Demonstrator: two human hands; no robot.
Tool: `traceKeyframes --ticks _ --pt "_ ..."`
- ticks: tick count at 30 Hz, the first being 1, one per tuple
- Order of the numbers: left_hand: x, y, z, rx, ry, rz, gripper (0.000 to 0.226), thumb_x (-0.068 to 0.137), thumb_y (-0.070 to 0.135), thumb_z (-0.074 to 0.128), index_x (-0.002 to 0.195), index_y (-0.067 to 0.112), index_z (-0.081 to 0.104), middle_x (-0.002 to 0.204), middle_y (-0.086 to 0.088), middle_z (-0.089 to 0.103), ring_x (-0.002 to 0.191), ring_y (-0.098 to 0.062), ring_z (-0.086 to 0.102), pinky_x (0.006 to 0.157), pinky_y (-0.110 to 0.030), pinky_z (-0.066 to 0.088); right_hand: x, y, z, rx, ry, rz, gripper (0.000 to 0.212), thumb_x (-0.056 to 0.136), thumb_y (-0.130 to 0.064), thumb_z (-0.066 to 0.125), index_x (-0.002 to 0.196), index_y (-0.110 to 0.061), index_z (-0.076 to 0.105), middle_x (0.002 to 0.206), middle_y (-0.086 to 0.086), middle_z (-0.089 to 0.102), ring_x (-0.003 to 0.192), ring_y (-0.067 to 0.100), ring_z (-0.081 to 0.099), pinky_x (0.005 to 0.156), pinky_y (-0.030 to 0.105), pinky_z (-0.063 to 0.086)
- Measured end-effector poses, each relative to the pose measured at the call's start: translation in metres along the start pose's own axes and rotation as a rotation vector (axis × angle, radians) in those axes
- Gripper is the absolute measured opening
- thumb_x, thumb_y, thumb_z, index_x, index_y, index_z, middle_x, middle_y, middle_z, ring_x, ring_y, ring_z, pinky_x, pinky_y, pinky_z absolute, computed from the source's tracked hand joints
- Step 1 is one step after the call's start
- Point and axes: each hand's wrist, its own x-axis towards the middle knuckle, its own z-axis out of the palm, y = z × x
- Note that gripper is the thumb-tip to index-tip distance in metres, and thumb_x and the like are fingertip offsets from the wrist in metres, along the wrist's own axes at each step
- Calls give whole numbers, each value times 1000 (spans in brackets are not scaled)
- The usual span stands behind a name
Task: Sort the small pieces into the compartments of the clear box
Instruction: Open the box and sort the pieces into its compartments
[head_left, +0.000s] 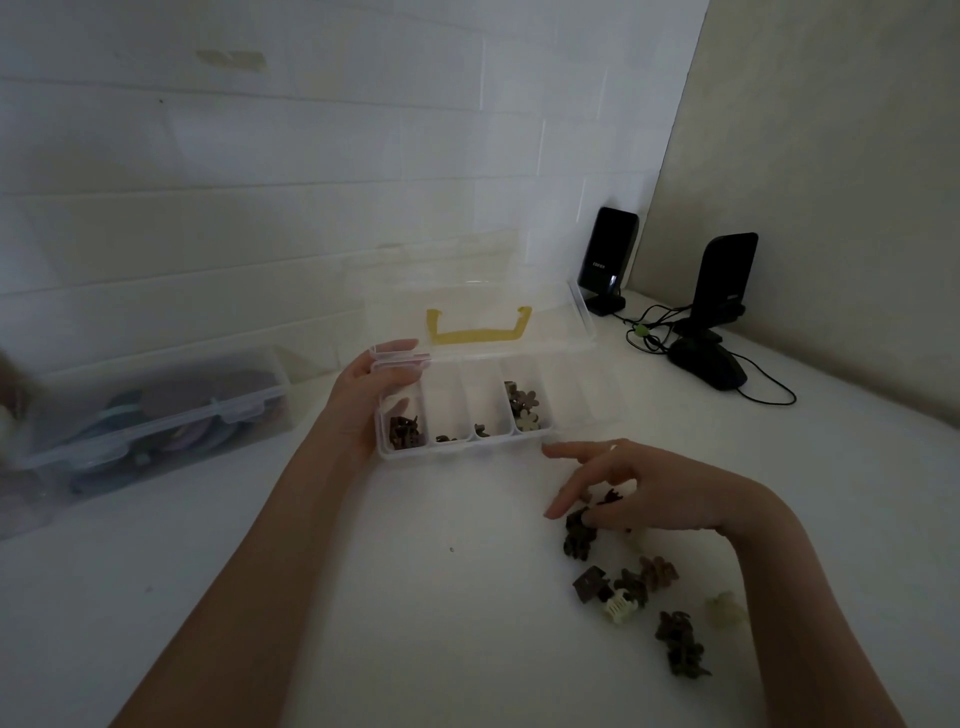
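The clear box (467, 448) stands open on the white table, its lid with a yellow handle (478, 332) leaning back. Dark brown clips lie in the leftmost compartment (404, 431), one or two small pieces in each of the two after it, and flower-shaped pieces (524, 408) in the fourth. My left hand (371, 395) grips the box's left end, thumb inside the leftmost compartment. My right hand (639, 493) is to the right in front of the box, fingers curled over a dark clip (579, 519) in a scattered pile of brown and cream pieces (639, 597).
A lidded clear storage tub (156, 415) with round coloured items sits at the left by the wall. Two black speakers (608, 260) (722, 280), a black mouse (709, 364) and cables occupy the far right corner.
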Motion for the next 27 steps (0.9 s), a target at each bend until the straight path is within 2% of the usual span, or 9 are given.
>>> traceKeyframes --ticks 5,9,11,14,17,22,27 --pt "0 -1 2 -2 11 -7 26 79 6 64 99 23 67 89 8 72 83 -9 60 66 -25 39 2 1 1 -17 25 18 24 82 -25 69 88 -48 71 137 -27 41 125 -16 34 94 15 28" --pt "0 0 1 -6 14 2 26 78 5 65 99 21 67 86 8 73 82 -11 60 66 -27 39 4 2 2 -28 70 59 24 83 -23 69 92 -45 71 134 -24 45 122 -10 40 89 9 33" --pt "0 0 1 2 12 6 26 79 5 65 99 22 67 84 10 73 82 -10 60 66 -28 38 1 0 -2 -20 101 61 25 84 -22 68 93 -45 71 131 -23 48 119 -13 41 84 7 34" --pt "1 -1 1 2 6 3 25 80 6 64 98 23 67 84 11 73 82 -9 60 66 -27 38 -9 -1 -6 -12 126 54 22 83 -26 69 90 -47 70 125 -25 52 112 -17 43 85 14 37" --pt "2 -2 1 -1 1 -6 25 81 6 64 98 24 67 84 11 73 83 -8 60 66 -27 39 -21 4 -2 -42 212 81 19 81 -30 70 90 -47 66 114 -22 55 104 -9 47 80 17 37" --pt "1 -2 4 -5 -7 -17 25 81 6 64 96 25 67 83 12 73 80 -6 61 65 -25 41 -39 13 15 -74 372 114 16 82 -27 69 89 -40 63 104 -14 57 93 2 49 73 14 40" --pt "-7 -1 5 -15 -17 -5 25 80 4 64 95 25 68 93 5 70 86 -12 59 66 -26 40 -59 11 27 -41 406 90 14 77 -34 73 85 -40 63 95 -13 59 83 -1 49 71 9 38"
